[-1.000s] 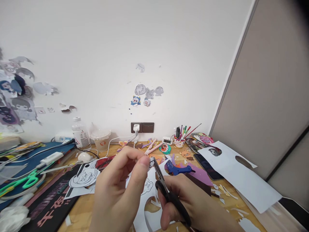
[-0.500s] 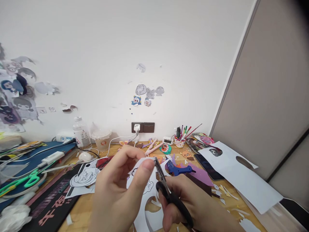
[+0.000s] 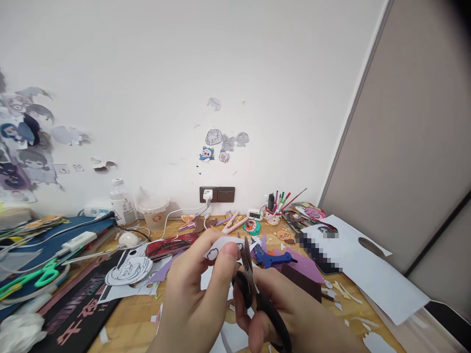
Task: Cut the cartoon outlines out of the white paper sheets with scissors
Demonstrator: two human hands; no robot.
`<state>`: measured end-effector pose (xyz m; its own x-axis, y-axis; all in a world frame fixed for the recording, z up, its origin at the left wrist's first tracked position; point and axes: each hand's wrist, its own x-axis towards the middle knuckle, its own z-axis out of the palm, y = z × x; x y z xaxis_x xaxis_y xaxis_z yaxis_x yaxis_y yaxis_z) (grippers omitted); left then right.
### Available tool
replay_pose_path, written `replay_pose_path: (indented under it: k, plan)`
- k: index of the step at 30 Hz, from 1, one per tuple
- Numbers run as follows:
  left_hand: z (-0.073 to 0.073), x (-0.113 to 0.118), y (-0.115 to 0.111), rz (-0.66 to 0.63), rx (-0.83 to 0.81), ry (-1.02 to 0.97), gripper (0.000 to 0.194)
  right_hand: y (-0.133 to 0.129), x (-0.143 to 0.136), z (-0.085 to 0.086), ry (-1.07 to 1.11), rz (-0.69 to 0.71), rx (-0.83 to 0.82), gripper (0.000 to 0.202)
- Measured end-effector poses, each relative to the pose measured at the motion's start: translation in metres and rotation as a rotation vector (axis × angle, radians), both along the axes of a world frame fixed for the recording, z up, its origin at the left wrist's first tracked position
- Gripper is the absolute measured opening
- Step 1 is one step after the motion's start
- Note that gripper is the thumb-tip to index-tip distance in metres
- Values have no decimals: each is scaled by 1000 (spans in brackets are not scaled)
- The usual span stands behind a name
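A small white paper piece with black line drawing (image 3: 218,246) is pinched between the thumb and fingers of my left hand (image 3: 200,289). Black-handled scissors (image 3: 270,314) are gripped in my right hand (image 3: 290,306), pointing up and away from me. Their blades are parted, beside the right edge of the paper and close to my left thumb tip. Below my hands lies a white sheet (image 3: 231,337), mostly hidden by them.
A blue glue gun (image 3: 272,257) lies beyond my right hand on purple paper. White cut-out sheets (image 3: 368,269) are at right. Green scissors (image 3: 47,272), a black mat (image 3: 79,314) and a round drawing (image 3: 128,269) lie left. A bottle (image 3: 123,203) and cup (image 3: 153,213) stand by the wall.
My left hand has shifted right and turned the paper piece. The scissor blades, nearly together earlier, are now wider apart. The red object at left shows more fully.
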<state>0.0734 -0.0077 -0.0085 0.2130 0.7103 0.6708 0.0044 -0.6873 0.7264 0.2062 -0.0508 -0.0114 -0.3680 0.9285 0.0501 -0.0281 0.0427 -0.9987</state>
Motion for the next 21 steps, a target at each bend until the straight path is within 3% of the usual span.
replay_pose_path:
  k: [11,16,21]
  plan:
    - [-2,1,-1,-21,-12,32,24,0,3,2,-113,-7,13,32]
    - [-1,2,-4,-6,5,0,26,0,2,0,-118,-11,36,46]
    - [0,4,-5,92,-29,-1,24,0,3,0,-131,-11,19,48]
